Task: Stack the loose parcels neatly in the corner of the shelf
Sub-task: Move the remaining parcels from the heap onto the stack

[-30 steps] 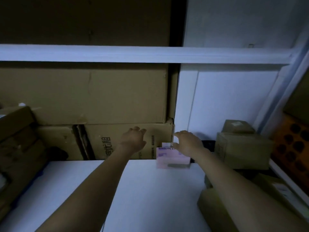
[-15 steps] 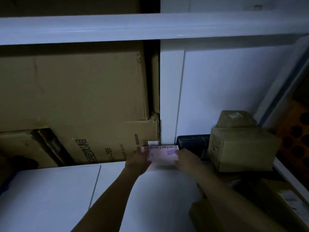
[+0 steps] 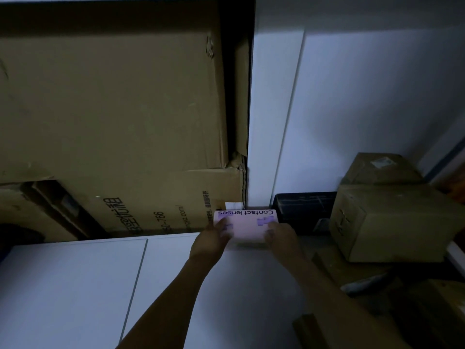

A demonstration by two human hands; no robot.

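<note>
Where the white shelf (image 3: 75, 285) meets its back corner, we see a pink box (image 3: 245, 227) printed "Contact lenses", held flat with the lettering upside down to us. Our left hand (image 3: 210, 241) grips its left end, fingers curled over the top face; our right hand (image 3: 283, 238) grips its right end in the same way. Whether the box rests on the shelf or sits just above it, we cannot tell. Directly behind it stands a printed carton (image 3: 163, 205), with a larger plain carton (image 3: 113, 96) stacked on that. A small white slip (image 3: 234, 205) shows between the box and the printed carton. A white upright (image 3: 271, 122) rises just right of the cartons. Further right we note a black case (image 3: 302, 210) against the wall, then a brown parcel (image 3: 392, 222) bearing a smaller parcel (image 3: 380, 170) on top. The scene is dim, so finer print remains unreadable.
</note>
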